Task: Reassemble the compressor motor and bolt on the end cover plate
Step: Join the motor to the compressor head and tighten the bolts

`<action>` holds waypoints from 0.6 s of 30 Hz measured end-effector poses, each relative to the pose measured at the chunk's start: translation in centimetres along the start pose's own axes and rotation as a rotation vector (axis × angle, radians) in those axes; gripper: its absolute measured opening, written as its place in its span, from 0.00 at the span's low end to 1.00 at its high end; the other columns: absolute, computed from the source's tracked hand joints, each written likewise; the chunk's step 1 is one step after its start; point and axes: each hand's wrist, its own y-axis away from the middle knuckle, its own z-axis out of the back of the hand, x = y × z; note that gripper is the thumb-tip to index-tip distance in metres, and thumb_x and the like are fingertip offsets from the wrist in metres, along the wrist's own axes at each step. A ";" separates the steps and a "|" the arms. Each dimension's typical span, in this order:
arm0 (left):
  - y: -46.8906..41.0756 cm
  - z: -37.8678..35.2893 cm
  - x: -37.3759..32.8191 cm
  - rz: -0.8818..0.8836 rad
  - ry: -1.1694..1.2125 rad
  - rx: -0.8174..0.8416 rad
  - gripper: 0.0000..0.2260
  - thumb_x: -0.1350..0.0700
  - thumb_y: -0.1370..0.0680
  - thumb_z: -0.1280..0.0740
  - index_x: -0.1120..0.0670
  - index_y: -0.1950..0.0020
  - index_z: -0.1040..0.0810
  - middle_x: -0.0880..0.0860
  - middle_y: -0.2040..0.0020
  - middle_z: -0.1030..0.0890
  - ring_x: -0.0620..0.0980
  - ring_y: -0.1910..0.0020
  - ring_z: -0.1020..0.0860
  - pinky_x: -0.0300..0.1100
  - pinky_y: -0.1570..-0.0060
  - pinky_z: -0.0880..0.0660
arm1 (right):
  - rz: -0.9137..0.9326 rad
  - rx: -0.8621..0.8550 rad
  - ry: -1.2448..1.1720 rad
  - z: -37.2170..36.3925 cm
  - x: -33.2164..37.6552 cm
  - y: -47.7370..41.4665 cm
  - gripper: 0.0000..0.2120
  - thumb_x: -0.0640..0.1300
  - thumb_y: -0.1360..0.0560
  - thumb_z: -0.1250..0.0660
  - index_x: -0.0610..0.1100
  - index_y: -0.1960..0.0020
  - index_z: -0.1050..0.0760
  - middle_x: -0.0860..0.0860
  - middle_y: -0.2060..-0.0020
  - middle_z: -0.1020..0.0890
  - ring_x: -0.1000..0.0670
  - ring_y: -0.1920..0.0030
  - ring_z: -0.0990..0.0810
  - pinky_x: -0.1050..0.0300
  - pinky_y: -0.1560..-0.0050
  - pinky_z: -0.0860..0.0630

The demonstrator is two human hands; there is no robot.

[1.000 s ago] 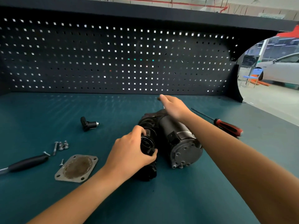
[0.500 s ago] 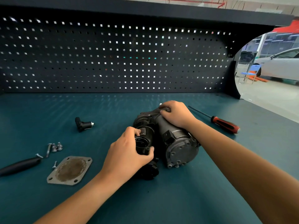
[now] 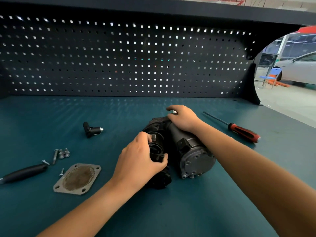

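The dark compressor motor (image 3: 189, 151) lies on the teal bench, its round grey end facing me. My left hand (image 3: 140, 161) grips a black ring-shaped part at the open front of the left housing, thumb and fingers curled round it. My right hand (image 3: 183, 117) rests on the far end of the motor body, fingers curled over its top. The grey end cover plate (image 3: 77, 179) lies flat to the left. Several bolts (image 3: 62, 153) lie behind the plate, and a small screw (image 3: 61, 172) sits at its left corner.
A black-handled tool (image 3: 24, 172) lies at the far left. A small black elbow fitting (image 3: 91, 130) sits left of the motor. A red-and-black screwdriver (image 3: 239, 130) lies to the right. The pegboard wall (image 3: 128, 57) closes the back; the bench's right edge runs diagonally.
My right hand shifted slightly on the motor's far end, lifting its fingers a little. My left hand kept its grip on the black ring. The view drifted slightly.
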 end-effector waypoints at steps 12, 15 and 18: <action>-1.2 -1.0 -1.4 -0.046 -0.038 0.015 0.21 0.40 0.33 0.32 0.48 0.52 0.38 0.46 0.49 0.23 0.51 0.50 0.23 0.41 0.58 0.31 | -0.105 0.157 0.114 -0.4 -0.3 0.0 0.17 0.47 0.21 0.48 0.51 0.36 0.27 0.51 0.29 0.33 0.42 0.31 0.37 0.36 0.31 0.53; -1.2 -0.9 -1.1 -0.048 -0.025 0.005 0.21 0.40 0.34 0.31 0.48 0.52 0.37 0.46 0.48 0.22 0.52 0.49 0.22 0.43 0.56 0.29 | -0.094 0.159 0.112 -0.4 -0.2 0.1 0.17 0.46 0.21 0.48 0.49 0.37 0.26 0.51 0.29 0.33 0.42 0.31 0.37 0.35 0.31 0.53; -0.8 -0.7 -0.7 0.006 0.080 -0.023 0.21 0.41 0.36 0.31 0.49 0.51 0.33 0.45 0.47 0.22 0.50 0.48 0.22 0.43 0.50 0.28 | -0.084 0.145 0.087 -0.3 -0.3 0.2 0.17 0.46 0.21 0.48 0.51 0.38 0.25 0.51 0.29 0.33 0.43 0.30 0.37 0.35 0.30 0.53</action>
